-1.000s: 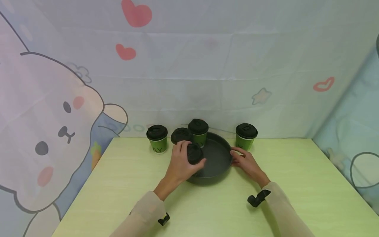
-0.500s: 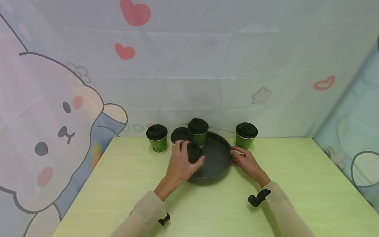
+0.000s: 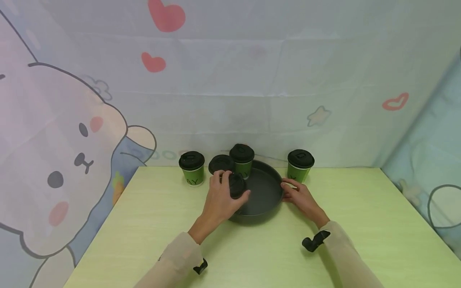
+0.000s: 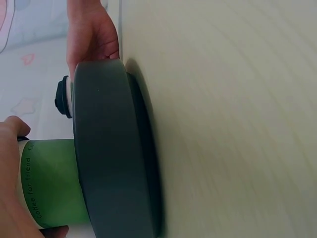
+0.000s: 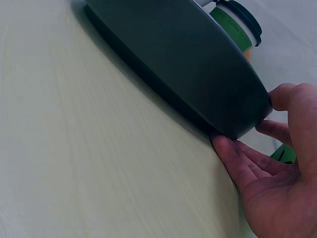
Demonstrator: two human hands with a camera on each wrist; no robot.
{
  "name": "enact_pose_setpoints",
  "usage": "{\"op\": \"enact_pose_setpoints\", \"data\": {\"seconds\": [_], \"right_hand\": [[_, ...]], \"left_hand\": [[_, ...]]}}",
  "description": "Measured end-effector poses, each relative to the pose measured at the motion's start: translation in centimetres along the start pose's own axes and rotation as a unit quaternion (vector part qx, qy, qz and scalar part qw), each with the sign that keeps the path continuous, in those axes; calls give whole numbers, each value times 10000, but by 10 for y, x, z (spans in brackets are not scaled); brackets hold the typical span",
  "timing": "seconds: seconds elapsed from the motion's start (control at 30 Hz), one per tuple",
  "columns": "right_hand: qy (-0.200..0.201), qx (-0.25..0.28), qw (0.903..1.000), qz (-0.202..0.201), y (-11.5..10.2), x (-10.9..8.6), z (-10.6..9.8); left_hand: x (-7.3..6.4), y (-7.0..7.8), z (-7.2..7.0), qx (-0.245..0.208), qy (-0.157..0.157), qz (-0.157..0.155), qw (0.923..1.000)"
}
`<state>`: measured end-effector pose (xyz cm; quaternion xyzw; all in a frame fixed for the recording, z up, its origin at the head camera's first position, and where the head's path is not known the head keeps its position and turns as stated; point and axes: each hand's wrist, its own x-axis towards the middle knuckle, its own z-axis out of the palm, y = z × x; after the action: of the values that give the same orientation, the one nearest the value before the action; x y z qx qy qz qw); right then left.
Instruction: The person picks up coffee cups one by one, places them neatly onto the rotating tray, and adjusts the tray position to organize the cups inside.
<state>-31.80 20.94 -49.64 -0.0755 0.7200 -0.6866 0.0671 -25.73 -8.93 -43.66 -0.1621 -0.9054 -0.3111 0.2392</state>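
Observation:
In the head view, my left hand (image 3: 220,200) grips a green paper coffee cup (image 4: 52,181) by its upper part; its black lid (image 3: 237,186) shows between thumb and fingers. The cup stands inside the left part of a round dark grey pan (image 3: 265,194). My right hand (image 3: 301,200) holds the pan's right edge, thumb on the side near the rim and fingers at the bottom edge in the right wrist view. Behind the gripped cup, another lidded green cup (image 3: 243,169) stands in the pan. A further black lid (image 3: 221,164) shows beside it, its cup hidden by my left hand.
One lidded green cup (image 3: 193,174) stands on the light table (image 3: 144,224) left of the pan. Another lidded cup (image 3: 298,172) stands behind my right hand. A printed cloth (image 3: 230,80) hangs right behind the table's back edge.
Hands, pan and cups keep their places; only a slight shift of the head camera shows.

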Motion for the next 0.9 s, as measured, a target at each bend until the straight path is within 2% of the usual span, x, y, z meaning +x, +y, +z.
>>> {"op": "enact_pose_setpoints", "data": {"seconds": [0.2,0.3,0.37,0.43,0.57,0.67,0.77,0.9], "right_hand": [[20,-15,10000,13,0,-1,0],[16,-28,10000,21,-1,-1,0],[23,-22,10000,29,-1,-1,0],[19,-12,10000,33,-1,-1,0],[15,14,10000,24,0,0,0],[23,17,10000,17,0,1,1],[68,14,10000,38,1,1,1],[180,-42,9998,69,1,2,2]], "left_hand": [[-2,1,-8,-97,-36,-171,9998],[0,-3,-15,-268,103,-229,9993],[2,-11,-21,-458,386,-149,9981],[5,-20,-25,-720,805,5,9942],[10,-46,-30,-1371,1702,318,9753],[10,-64,-30,-1630,2009,91,9659],[6,-76,-28,-1714,1818,-467,9672],[1,-88,-24,-1824,1112,-1216,9693]]}}
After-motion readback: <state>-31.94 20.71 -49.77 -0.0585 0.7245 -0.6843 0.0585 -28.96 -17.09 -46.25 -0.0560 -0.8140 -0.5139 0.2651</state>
